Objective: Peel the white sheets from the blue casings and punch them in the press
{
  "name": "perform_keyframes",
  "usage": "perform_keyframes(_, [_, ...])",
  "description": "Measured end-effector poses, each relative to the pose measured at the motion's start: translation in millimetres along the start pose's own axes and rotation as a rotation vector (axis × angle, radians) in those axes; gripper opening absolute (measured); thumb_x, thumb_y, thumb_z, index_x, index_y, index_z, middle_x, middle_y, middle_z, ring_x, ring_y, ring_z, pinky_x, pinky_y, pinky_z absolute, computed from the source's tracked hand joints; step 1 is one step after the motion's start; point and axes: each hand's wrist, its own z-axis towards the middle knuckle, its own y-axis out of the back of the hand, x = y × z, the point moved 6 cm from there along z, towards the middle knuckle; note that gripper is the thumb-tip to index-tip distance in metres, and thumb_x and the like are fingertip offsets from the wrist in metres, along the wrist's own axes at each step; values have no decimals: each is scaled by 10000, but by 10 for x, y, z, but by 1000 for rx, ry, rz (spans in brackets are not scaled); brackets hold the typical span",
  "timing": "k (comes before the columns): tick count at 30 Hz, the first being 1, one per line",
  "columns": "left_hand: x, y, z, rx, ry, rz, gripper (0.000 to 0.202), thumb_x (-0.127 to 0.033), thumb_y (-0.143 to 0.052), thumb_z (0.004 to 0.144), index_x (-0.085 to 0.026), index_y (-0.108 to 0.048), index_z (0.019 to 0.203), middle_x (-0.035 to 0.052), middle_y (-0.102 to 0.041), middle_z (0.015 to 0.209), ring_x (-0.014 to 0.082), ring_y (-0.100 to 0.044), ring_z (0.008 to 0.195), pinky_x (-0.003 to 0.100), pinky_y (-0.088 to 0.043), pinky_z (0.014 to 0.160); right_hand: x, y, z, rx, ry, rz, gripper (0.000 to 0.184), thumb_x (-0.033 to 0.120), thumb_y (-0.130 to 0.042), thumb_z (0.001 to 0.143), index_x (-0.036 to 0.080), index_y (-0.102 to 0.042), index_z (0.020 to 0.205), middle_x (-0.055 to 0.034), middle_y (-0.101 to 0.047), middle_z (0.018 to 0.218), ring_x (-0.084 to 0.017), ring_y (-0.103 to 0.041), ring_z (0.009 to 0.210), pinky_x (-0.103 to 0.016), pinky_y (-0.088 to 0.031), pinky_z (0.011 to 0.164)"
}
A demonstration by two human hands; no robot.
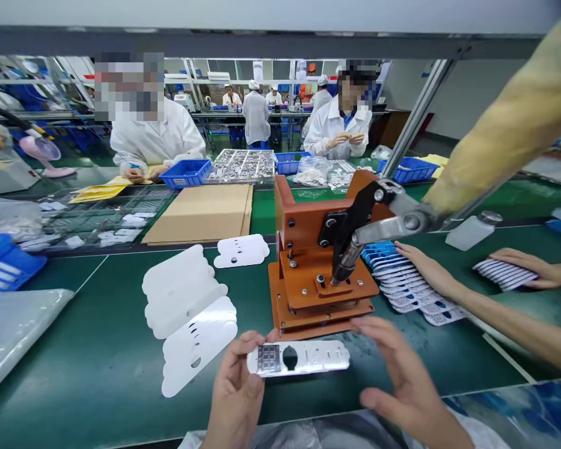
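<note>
In front of the press, my left hand grips one end of a long white panel with a digit display, thumb on the near side. The panel has rounded ends, a display window at left and a dark round hole beside it. My right hand is spread, fingers apart, just right of the panel's free end and not touching it. Directly behind the panel stands an orange hand press with a thick, yellowish wrapped lever rising to the upper right.
White film sheets lie left of the press, cardboard behind them. To the right, a co-worker's hand rests by a row of overlapping panels; their other hand holds a stack. Blue trays and two workers stand opposite.
</note>
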Motion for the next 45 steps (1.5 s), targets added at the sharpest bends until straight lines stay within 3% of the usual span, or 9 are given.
perform_keyframes(3, [169, -112, 57, 173, 0, -37, 259, -319, -809, 614, -237, -670, 816, -1, -575, 924, 275, -618, 1034, 339, -516, 877, -386, -244, -260, 191, -170, 125, 470, 329, -667, 800, 270, -497, 1234, -107, -580, 1199, -233, -586, 1084, -341, -552, 852])
perform_keyframes(8, [316, -217, 95, 381, -76, 40, 184, -273, -711, 748, -278, -653, 923, 3, -618, 1012, 244, -583, 1112, 321, -521, 895, -633, -121, -318, 34, -403, 372, 412, 306, -674, 793, 262, -494, 1161, -110, -627, 1134, -223, -609, 1051, -350, -552, 859])
perform_keyframes(12, [287, -207, 121, 352, -181, 336, 275, -215, -662, 797, -333, -611, 1040, -11, -638, 1136, 156, -579, 1115, 243, -500, 919, -769, 78, -199, -72, -420, 348, 398, 308, -714, 750, 269, -435, 1031, -77, -672, 1043, -215, -610, 1045, -371, -541, 857])
perform_keyframes(17, [20, -105, 180, 172, -560, 826, 286, -201, -612, 827, -324, -569, 1082, -18, -607, 1150, 138, -541, 1127, 294, -471, 978, -1067, 331, 43, -192, -405, 155, 513, 390, -785, 639, 239, -413, 958, -59, -666, 961, -242, -611, 1016, -442, -475, 926])
perform_keyframes(21, [-54, -199, 233, 185, -725, 1235, 305, -227, -594, 838, -256, -534, 1136, 39, -585, 1182, 180, -515, 1149, 369, -475, 976, -1137, 251, 241, -103, -443, 57, 556, 445, -767, 649, 220, -423, 1023, -84, -622, 1062, -267, -589, 1047, -475, -451, 937])
perform_keyframes(24, [-36, -314, 254, 250, -813, 1370, 348, -244, -583, 848, -208, -506, 1185, 73, -560, 1225, 203, -476, 1194, 402, -453, 1005, -1103, 150, 328, -37, -450, 50, 592, 467, -755, 654, 218, -430, 1082, -90, -612, 1081, -281, -585, 1047, -478, -468, 909])
perform_keyframes(30, [105, -362, 351, 322, -774, 1490, 508, -321, -556, 861, -172, -397, 1319, 105, -499, 1341, 222, -425, 1272, 411, -437, 1029, -1165, 121, 320, -30, -477, 158, 639, 432, -774, 646, 247, -443, 1160, -77, -581, 1170, -263, -561, 1097, -434, -471, 932])
perform_keyframes(35, [150, -348, 392, 402, -740, 1458, 533, -286, -517, 885, -168, -340, 1374, 101, -410, 1427, 182, -424, 1284, 321, -423, 1040, -1283, 81, 237, -125, -471, 339, 404, 424, -642, 804, 275, -475, 1140, -35, -582, 1174, -193, -571, 1076, -350, -480, 924])
perform_keyframes(45, [57, -291, 383, 407, -805, 1323, 362, -251, -553, 864, -170, -543, 1217, 94, -497, 1360, 185, -533, 1186, 272, -483, 972, -1128, -54, 88, -244, -486, 551, 346, 288, -642, 826, 314, -504, 1142, 3, -591, 1157, -133, -565, 1065, -280, -431, 972])
